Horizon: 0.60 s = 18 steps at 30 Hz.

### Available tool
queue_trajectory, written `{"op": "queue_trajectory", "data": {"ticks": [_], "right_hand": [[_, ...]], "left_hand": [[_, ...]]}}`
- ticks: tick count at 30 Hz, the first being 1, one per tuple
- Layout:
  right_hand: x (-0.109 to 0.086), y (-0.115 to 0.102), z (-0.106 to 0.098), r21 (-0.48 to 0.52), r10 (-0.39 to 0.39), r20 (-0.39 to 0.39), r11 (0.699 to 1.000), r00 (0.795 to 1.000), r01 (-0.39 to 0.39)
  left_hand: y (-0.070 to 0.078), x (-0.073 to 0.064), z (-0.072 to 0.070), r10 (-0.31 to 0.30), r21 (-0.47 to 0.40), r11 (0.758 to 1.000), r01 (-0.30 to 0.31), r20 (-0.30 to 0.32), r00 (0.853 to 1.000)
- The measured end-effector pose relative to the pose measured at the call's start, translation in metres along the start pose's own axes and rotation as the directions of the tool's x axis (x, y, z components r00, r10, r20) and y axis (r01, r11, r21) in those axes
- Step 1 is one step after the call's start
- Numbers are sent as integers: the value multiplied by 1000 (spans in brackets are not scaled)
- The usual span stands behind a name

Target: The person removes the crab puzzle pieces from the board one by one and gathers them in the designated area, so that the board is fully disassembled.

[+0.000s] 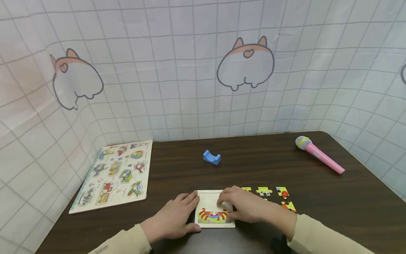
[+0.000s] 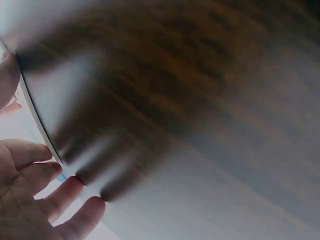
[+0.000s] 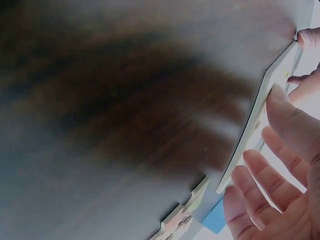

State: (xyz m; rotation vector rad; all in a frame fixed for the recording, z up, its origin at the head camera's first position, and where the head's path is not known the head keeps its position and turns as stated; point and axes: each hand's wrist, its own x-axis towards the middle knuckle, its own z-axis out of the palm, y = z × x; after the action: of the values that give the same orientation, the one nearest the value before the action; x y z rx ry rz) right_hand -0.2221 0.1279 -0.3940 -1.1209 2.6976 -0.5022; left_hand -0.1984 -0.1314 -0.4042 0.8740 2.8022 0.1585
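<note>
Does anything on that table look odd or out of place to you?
Nothing looks spilled or damaged. The pink microphone at far right and the blue curved block beyond the puzzle tray seem slightly out of place, since neither resembles the flat puzzle pieces.

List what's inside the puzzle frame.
A row of puzzle pieces along the near edge of the frame, with bare board beyond. The right hand hides part of the right side; what's under it can't be seen.
</note>
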Motion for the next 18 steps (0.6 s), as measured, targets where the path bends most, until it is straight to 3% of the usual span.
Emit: {"op": "queue_trajectory", "data": {"ticks": [8, 18], "right_hand": [[7, -3, -2, -18, -16, 10, 1000, 1000, 16], [22, -17, 11, 37, -58, 9, 998, 998, 58]], "left_hand": [[1, 6, -2, 4, 2, 1000, -4, -27, 1000], [4, 6, -3, 9, 11, 1000, -8, -69, 998]]}}
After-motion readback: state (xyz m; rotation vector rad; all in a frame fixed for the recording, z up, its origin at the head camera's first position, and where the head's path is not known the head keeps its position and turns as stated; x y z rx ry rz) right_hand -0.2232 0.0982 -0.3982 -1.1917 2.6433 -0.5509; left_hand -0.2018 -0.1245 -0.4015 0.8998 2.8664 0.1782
